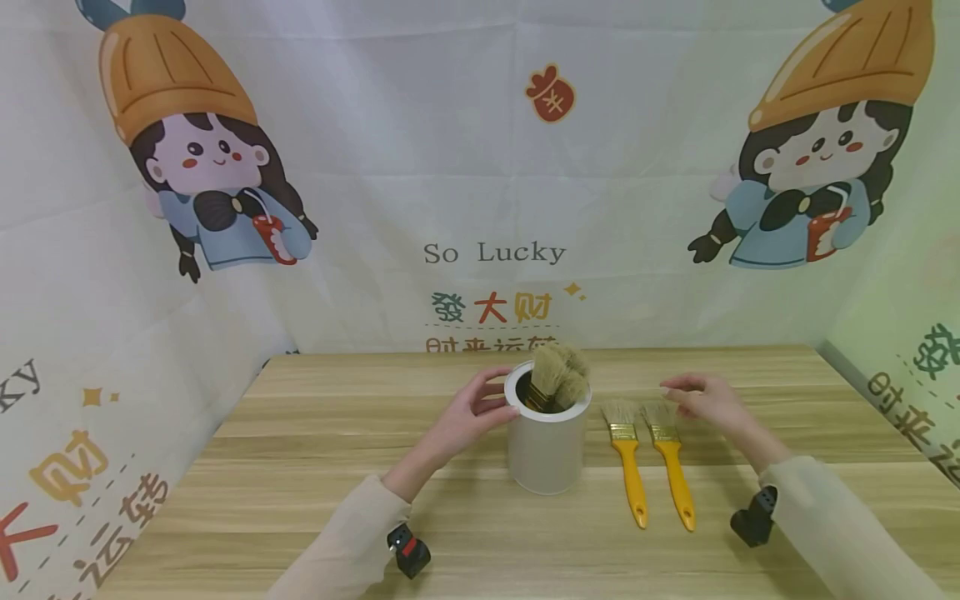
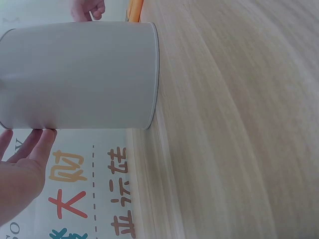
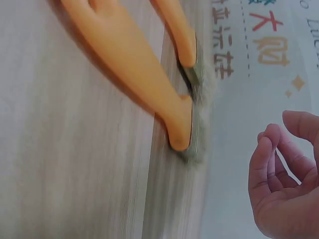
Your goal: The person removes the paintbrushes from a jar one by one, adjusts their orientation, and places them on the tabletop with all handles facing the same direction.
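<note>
A light grey can [image 1: 546, 454] with a white rim stands upright on the table. Several brushes are inside it, their pale bristles [image 1: 551, 371] pointing up past the rim. My left hand [image 1: 468, 412] holds the can's upper left side, thumb in front and fingers behind; the left wrist view shows fingertips [image 2: 47, 137] against its wall. Right of the can lie two paintbrushes with yellow handles, a nearer one [image 1: 632, 479] and a farther one [image 1: 678, 487], bristles away from me. Beside the farther brush's bristles my right hand [image 1: 708, 402] hovers, loosely curled and holding nothing.
The wood-grain table [image 1: 337, 433] reaches back to a white printed cloth [image 1: 637, 250], which also hangs along both sides. Black wrist cameras sit on the left sleeve [image 1: 341, 533] and the right sleeve [image 1: 832, 517].
</note>
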`<state>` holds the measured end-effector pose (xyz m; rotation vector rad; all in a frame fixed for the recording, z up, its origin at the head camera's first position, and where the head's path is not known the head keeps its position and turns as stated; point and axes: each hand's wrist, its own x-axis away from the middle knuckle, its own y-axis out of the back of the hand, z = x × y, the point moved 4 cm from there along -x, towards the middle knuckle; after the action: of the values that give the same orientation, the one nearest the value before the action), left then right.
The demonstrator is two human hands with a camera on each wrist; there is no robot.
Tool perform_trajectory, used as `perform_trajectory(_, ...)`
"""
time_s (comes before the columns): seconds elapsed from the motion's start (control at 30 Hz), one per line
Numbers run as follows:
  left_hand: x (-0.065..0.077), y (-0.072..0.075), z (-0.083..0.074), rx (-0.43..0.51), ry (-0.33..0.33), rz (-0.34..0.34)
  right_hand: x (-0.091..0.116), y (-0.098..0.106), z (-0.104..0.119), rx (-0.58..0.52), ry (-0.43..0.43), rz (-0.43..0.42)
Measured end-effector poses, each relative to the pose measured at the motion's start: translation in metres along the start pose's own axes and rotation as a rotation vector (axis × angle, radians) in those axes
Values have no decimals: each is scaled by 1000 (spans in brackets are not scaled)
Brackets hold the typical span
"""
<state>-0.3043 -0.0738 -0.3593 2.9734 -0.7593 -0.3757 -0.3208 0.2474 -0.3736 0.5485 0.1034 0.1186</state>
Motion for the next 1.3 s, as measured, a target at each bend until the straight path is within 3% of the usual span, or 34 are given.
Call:
perform_trajectory(0.73, 2, 0, -1, -17, -32, -14, 28, -31, 40, -100, 73, 72)
perform_trajectory(1.3, 0, 1, 2, -14, -29, -5, 36, -53, 73, -129, 109, 61)
